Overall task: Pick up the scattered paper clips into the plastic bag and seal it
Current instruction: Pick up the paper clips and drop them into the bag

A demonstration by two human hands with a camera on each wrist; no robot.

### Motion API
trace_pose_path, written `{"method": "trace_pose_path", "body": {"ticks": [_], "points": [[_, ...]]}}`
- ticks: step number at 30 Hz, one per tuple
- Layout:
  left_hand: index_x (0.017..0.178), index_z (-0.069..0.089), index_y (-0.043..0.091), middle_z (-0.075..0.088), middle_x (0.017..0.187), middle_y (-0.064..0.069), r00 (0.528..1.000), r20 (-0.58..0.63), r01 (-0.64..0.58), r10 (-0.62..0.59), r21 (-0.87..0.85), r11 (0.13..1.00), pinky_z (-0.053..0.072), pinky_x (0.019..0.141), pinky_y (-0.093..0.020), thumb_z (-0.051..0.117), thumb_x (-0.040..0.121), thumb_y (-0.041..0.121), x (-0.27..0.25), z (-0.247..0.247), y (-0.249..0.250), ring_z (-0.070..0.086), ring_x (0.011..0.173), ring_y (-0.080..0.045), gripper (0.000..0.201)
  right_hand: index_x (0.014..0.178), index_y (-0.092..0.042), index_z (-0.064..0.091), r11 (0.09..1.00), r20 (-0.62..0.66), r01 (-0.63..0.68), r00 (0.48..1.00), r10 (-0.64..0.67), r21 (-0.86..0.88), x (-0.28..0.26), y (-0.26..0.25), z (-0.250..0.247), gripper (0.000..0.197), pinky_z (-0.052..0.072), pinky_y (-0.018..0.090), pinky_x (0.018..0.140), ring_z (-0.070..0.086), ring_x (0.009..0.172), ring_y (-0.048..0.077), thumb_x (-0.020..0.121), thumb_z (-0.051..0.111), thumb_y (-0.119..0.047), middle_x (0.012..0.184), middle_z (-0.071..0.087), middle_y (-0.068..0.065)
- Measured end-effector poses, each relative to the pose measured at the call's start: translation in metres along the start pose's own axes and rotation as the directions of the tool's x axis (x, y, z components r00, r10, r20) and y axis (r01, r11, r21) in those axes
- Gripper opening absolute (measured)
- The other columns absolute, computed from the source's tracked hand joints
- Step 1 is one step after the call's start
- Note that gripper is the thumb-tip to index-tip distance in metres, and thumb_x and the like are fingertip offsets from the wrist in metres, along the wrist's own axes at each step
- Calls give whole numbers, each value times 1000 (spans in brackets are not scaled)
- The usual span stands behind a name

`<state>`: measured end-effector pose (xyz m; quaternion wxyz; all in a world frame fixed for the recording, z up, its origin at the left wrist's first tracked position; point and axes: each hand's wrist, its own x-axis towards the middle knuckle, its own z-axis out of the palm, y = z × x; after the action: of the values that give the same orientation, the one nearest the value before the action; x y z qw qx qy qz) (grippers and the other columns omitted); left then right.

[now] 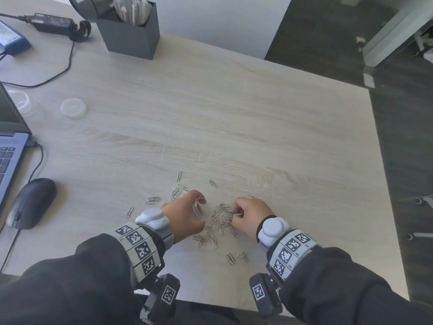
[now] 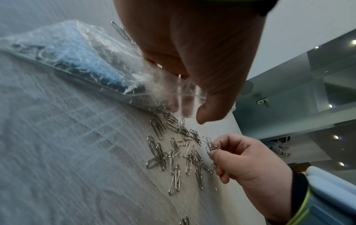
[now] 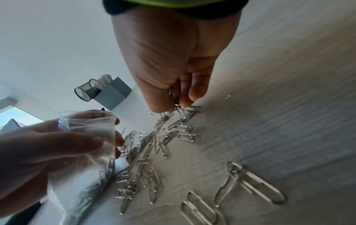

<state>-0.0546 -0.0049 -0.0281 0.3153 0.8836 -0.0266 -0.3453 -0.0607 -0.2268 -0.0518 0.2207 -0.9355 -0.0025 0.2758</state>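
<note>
Hands over a wooden desk (image 1: 234, 127): left hand (image 1: 187, 214) grips the plastic bag (image 1: 198, 211); beside it, right hand (image 1: 251, 214) pinches paper clips (image 1: 216, 222).

From my head view the plastic bag (image 1: 198, 211) is nearly hidden inside my left hand (image 1: 187, 213). My right hand (image 1: 250, 215) covers its pinched paper clips (image 1: 237, 213). The laptop (image 1: 10, 146) is cut off by the left edge.
</note>
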Motion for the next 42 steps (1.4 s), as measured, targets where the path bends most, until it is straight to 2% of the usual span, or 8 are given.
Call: {"method": "trace_pose_path", "body": {"ticks": [7, 11, 14, 21, 27, 30, 36, 42], "points": [[106, 46, 47, 69, 94, 13, 1000, 0, -15, 15, -15, 1000, 57, 81, -38, 64, 66, 39, 0, 0, 2, 67, 86, -18, 44, 78, -17, 62, 957, -153, 238, 965, -214, 166, -8, -36, -8, 8, 38, 16, 64, 48, 70, 6, 76, 58, -10, 77, 52, -12], [100, 45, 44, 69, 85, 8, 1000, 7, -25, 25, -34, 999, 57, 79, -42, 57, 61, 45, 2, 1, 3, 69, 85, -22, 40, 82, -19, 62, 936, -92, 330, 943, -321, 124, -3, -60, -5, 6, 46, 31, 71, 53, 78, 16, 77, 60, -17, 85, 53, -8], [93, 42, 42, 66, 80, 5, 999, 26, -33, 34, -38, 999, 57, 75, -43, 55, 58, 45, 4, -1, 1, 67, 81, -24, 37, 84, -22, 65, 921, -94, 362, 932, -351, 144, -2, -67, -2, 6, 45, 26, 72, 53, 76, 11, 79, 66, -19, 85, 53, -11], [115, 53, 31, 66, 95, 11, 998, -6, -71, 70, -64, 995, 54, 81, -33, 73, 75, 33, 3, 0, -7, 65, 87, -16, 45, 86, -31, 70, 899, -172, 226, 970, -173, 375, -2, -55, -11, 8, 48, 18, 69, 60, 74, 4, 84, 67, -23, 85, 63, -15], [113, 50, 40, 66, 97, 21, 996, -52, -75, 68, -141, 987, 49, 74, -24, 69, 86, 34, 8, -11, -22, 64, 78, 2, 34, 106, -25, 64, 991, -97, -2, 995, 15, 133, 8, -5, -17, 19, 44, 18, 74, 56, 82, 0, 87, 58, -24, 108, 55, -11], [110, 54, 38, 67, 98, 16, 995, -94, -59, 38, -235, 970, 53, 79, -27, 70, 86, 29, 9, -16, -26, 68, 84, -2, 31, 122, -22, 58, 1000, 7, -7, 1000, 7, 13, 4, 9, -10, 37, 47, 28, 89, 57, 95, 11, 86, 56, -18, 122, 49, -6], [107, 58, 36, 70, 99, 10, 992, -125, -57, 10, -378, 924, 55, 85, -29, 72, 86, 32, 7, -26, -34, 71, 88, -8, 26, 123, -23, 59, 982, 88, 187, 978, -187, 0, -3, -5, 9, 36, 42, 22, 80, 55, 85, 9, 87, 57, -24, 114, 49, -8], [100, 63, 33, 73, 95, -4, 987, -155, -43, -51, -549, 835, 59, 87, -39, 66, 69, 34, 2, -43, -46, 76, 77, -21, 31, 128, -23, 53, 995, -85, 75, 994, -69, 68, 23, -18, -9, 43, 48, 35, 91, 57, 99, 16, 85, 53, -20, 125, 46, -5]]}}
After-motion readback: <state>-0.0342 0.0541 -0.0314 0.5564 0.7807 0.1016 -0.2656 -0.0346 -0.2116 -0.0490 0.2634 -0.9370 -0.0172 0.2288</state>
